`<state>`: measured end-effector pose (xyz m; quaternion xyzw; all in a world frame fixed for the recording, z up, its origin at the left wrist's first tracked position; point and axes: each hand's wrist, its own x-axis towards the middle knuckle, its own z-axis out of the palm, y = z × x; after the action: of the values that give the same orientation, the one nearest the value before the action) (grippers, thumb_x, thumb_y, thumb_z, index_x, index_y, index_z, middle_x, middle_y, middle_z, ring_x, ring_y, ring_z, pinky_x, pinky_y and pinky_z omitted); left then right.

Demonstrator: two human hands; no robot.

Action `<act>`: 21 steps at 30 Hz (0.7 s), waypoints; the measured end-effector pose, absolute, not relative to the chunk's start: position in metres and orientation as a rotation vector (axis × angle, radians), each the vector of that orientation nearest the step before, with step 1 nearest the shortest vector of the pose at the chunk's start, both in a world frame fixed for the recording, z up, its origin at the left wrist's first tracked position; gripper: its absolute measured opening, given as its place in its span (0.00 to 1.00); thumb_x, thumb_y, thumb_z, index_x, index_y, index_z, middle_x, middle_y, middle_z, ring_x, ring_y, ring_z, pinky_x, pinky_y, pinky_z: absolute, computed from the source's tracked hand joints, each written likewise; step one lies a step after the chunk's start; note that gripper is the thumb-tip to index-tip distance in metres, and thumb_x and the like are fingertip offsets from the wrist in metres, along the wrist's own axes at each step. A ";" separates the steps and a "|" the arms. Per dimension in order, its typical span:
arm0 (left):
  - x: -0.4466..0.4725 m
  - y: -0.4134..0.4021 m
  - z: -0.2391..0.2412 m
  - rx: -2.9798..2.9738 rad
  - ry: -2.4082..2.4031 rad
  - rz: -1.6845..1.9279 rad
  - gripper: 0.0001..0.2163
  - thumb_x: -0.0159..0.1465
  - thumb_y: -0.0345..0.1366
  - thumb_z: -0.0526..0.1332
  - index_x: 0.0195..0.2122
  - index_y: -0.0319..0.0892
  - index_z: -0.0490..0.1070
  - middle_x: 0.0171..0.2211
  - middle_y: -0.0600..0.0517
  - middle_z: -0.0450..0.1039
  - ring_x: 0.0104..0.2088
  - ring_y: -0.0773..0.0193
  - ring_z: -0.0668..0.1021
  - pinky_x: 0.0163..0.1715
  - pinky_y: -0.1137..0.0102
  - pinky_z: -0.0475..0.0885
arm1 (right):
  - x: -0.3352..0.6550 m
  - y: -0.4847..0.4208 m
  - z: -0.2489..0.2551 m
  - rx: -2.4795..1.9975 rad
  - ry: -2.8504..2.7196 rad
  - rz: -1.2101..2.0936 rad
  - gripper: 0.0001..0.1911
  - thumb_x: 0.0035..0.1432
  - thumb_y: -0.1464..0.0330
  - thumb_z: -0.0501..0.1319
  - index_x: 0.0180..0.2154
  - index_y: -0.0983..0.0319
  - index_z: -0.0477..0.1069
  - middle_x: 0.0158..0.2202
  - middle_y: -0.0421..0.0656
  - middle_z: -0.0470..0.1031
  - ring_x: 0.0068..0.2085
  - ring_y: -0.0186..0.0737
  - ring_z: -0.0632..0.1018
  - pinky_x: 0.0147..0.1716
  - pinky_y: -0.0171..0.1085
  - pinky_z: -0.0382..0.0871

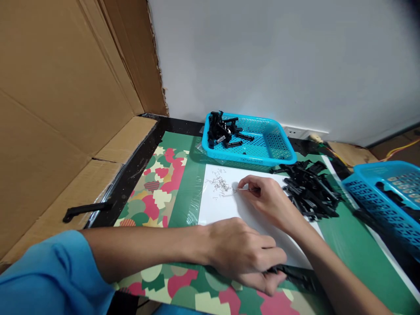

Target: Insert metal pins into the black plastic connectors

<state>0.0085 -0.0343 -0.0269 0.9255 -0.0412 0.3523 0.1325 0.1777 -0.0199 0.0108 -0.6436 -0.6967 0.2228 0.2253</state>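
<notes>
My left hand [246, 256] is closed around a black plastic piece [292, 274] low over the front of a white sheet [210, 210]. The piece is partly hidden by the fingers and slightly blurred. Farther back, my right hand [265, 197] pinches what look like thin metal tweezers [243, 189], their tips pointing left. Those tips are beside a scattered pile of tiny silvery wire pieces [220, 183], probably small springs, on the sheet. Right of that hand lies a heap of black plastic pieces [311, 188].
A blue basket [249, 159] with several black pieces stands at the back by the wall. Another blue basket [377, 192] is at the right edge. One black piece [87, 210] lies at the left near cardboard [108, 135]. A patterned green mat [183, 188] covers the table.
</notes>
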 end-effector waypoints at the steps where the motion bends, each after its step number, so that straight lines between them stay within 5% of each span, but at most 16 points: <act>1: 0.008 -0.034 -0.027 2.689 -0.114 1.018 0.13 0.70 0.39 0.57 0.30 0.41 0.73 0.22 0.57 0.67 0.20 0.67 0.70 0.15 0.68 0.60 | 0.178 -0.020 0.011 -1.771 -1.918 0.608 0.10 0.63 0.69 0.60 0.38 0.62 0.81 0.23 0.39 0.72 0.25 0.39 0.69 0.27 0.38 0.56; 8: 0.006 -0.036 -0.026 2.713 -0.167 0.944 0.13 0.71 0.40 0.57 0.32 0.41 0.73 0.23 0.56 0.69 0.21 0.67 0.73 0.16 0.68 0.62 | 0.167 -0.023 0.007 -1.710 -1.967 0.659 0.11 0.64 0.71 0.62 0.45 0.60 0.82 0.22 0.36 0.71 0.24 0.37 0.67 0.29 0.37 0.55; 18: 0.010 -0.032 -0.031 2.641 -0.183 1.143 0.18 0.76 0.47 0.59 0.31 0.41 0.71 0.23 0.57 0.68 0.22 0.68 0.73 0.18 0.68 0.63 | 0.174 -0.023 0.013 -1.631 -1.888 0.754 0.08 0.67 0.65 0.64 0.37 0.61 0.79 0.22 0.35 0.64 0.26 0.36 0.64 0.27 0.37 0.54; 21: 0.004 -0.028 -0.026 2.420 -0.082 1.242 0.14 0.77 0.44 0.58 0.38 0.41 0.70 0.28 0.55 0.72 0.26 0.68 0.75 0.21 0.71 0.66 | 0.185 -0.024 0.022 -1.549 -1.695 0.808 0.10 0.67 0.60 0.67 0.36 0.60 0.78 0.24 0.37 0.64 0.27 0.37 0.64 0.27 0.37 0.55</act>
<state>0.0045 -0.0284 -0.0259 0.8697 -0.0296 0.4464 0.2084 0.1847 -0.0236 0.0221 -0.5971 -0.6533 0.3113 0.3462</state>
